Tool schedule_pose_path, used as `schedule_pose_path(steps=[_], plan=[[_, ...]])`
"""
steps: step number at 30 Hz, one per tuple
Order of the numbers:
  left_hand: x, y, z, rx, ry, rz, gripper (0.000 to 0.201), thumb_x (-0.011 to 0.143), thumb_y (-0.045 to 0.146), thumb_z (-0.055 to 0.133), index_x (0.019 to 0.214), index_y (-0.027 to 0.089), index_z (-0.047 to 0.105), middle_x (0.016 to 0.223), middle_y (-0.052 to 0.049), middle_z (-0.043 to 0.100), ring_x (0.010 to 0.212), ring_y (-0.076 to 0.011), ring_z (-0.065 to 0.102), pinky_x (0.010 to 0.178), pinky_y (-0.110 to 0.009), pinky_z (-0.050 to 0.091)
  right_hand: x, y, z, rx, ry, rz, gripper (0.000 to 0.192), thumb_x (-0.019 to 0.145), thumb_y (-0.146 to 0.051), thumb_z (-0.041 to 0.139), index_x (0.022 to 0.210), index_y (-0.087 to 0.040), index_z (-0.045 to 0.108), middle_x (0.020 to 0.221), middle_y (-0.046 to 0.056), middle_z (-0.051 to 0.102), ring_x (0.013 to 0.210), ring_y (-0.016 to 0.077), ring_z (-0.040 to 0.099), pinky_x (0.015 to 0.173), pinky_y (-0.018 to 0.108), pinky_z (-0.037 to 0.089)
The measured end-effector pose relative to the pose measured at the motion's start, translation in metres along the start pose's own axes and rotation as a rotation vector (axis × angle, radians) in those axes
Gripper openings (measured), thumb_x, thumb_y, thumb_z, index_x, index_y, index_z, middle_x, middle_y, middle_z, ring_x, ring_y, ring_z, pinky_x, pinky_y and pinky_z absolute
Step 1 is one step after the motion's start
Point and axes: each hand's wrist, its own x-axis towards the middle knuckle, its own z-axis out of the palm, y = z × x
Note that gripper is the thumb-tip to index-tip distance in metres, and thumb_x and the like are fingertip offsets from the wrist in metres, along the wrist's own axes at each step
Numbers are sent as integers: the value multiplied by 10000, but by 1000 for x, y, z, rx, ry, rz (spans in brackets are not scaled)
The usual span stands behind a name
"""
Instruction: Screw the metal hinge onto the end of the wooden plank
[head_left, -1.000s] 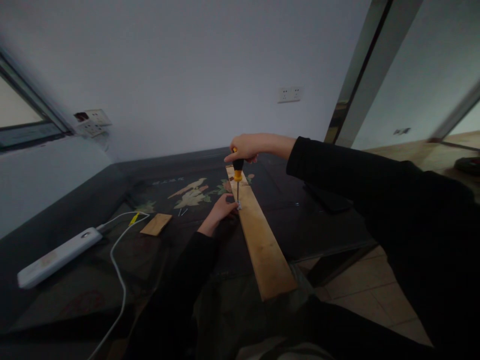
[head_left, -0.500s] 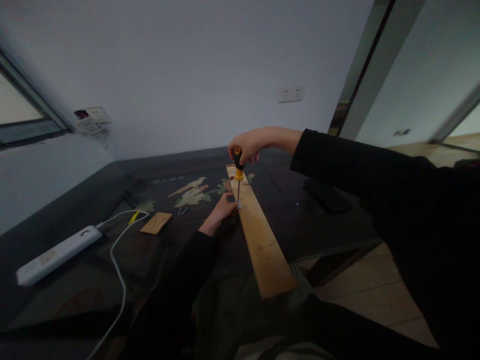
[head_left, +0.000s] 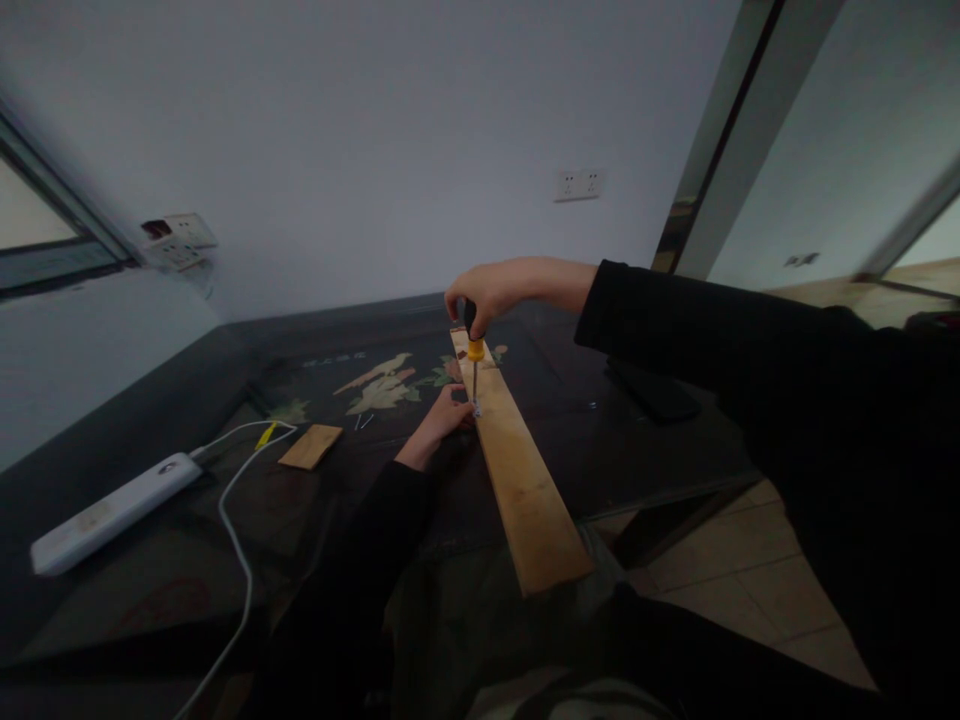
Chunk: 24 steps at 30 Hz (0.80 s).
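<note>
My right hand (head_left: 493, 290) is wrapped from above round the black and yellow handle of a screwdriver (head_left: 475, 349). The screwdriver stands nearly upright, and its tip meets a small shiny metal piece (head_left: 477, 409) near the left edge of a long wooden board (head_left: 529, 490). My left hand (head_left: 442, 415) lies against that same edge, thumb and forefinger closed at the metal piece. Its other fingers are partly hidden beside the board. The exact shape of the metal piece is too small to make out.
The dark table (head_left: 285, 530) carries a small wooden piece (head_left: 311, 447), thin screws or nails (head_left: 364, 421), a white power strip (head_left: 112, 513) with its cable (head_left: 238, 550), and a flat black object (head_left: 652, 390) at right. The board's near end overhangs the table edge.
My right hand has turned slightly on the screwdriver handle, its fingers shifting a little leftward. The left hand and the board keep their place; the view has moved slightly.
</note>
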Motion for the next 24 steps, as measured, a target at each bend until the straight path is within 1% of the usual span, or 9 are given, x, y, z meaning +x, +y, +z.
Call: schedule_pose_path(steps=[3,6,9,13,15,17,20,22,24], plan=[[-3,3,2,28,68,-45,542,834,38,641,1339,127,466,617,18,630,521,-141,613,519,-235,495,2,0,5,-28,56,90,507,892,-471,646,1237,-102,682,1041,135,711,932,219,632,763,321,428],[-6,5,3,19,70,-35,531,831,47,645,1328,133,480,644,14,642,528,-136,617,531,-237,502,3,-1,10,-67,62,172,452,920,-458,610,1136,-80,732,983,158,716,932,239,638,762,342,421],[-6,4,3,11,60,-31,534,835,65,653,1334,135,478,640,12,643,532,-141,626,545,-242,508,2,-1,9,-83,76,114,388,893,-373,658,1164,-102,722,1029,143,715,941,237,634,770,345,416],[-5,3,2,9,52,-30,543,833,48,653,1337,115,463,646,15,646,521,-133,621,552,-239,503,2,2,3,-45,34,-45,503,830,-346,730,1284,-143,655,1124,105,696,963,212,618,783,320,420],[-5,4,2,19,52,-34,536,839,41,642,1337,105,453,654,16,647,514,-128,618,552,-239,501,4,3,3,-28,15,-20,533,853,-419,702,1299,-132,643,1121,115,694,957,211,619,779,316,425],[-6,6,3,37,56,-34,522,844,37,632,1330,98,452,662,15,646,517,-124,616,554,-234,499,5,4,7,-35,25,78,540,890,-502,637,1238,-92,676,1066,145,702,937,223,628,761,321,426],[-8,10,5,61,64,-39,500,851,39,624,1317,102,454,672,22,637,523,-111,609,551,-217,491,5,3,9,-71,66,184,501,927,-498,583,1136,-64,723,997,171,711,917,235,638,746,332,421],[-9,11,6,72,66,-45,493,856,44,622,1314,107,451,677,25,631,524,-106,604,549,-212,491,3,3,7,-72,80,138,424,911,-418,629,1163,-89,717,1027,154,712,931,227,634,762,331,419],[-8,11,6,78,66,-47,493,856,40,617,1314,105,448,691,18,636,528,-105,603,558,-216,497,1,4,3,-50,56,37,435,864,-360,693,1228,-123,689,1088,126,704,955,216,622,784,324,419]])
